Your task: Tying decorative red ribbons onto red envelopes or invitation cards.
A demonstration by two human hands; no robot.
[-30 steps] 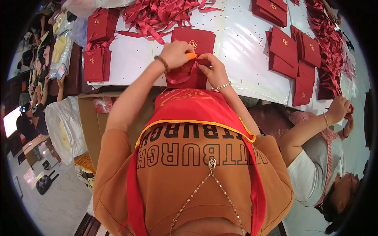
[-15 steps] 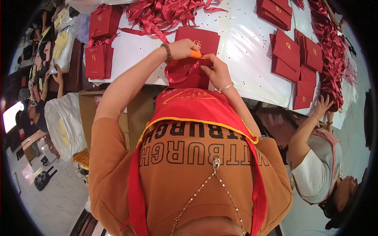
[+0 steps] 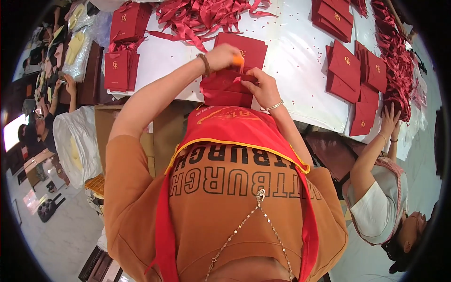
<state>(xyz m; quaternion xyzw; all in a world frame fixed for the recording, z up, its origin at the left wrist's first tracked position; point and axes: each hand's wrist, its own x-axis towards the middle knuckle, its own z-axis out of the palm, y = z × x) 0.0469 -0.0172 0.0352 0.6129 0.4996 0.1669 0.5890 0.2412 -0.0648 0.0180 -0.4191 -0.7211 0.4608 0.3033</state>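
The red bag lies at the near edge of the white tabletop, in front of the person. The left hand is over its far side, with the fingers curled up. A small orange thing is at its fingertips, but the hand is blurry, so I can't tell if it grips anything. The right hand is at the bag's right side. Its thumb and finger are nearly closed, pinching the bag's top part. A shiny red ribbon lies across the bag, between both hands.
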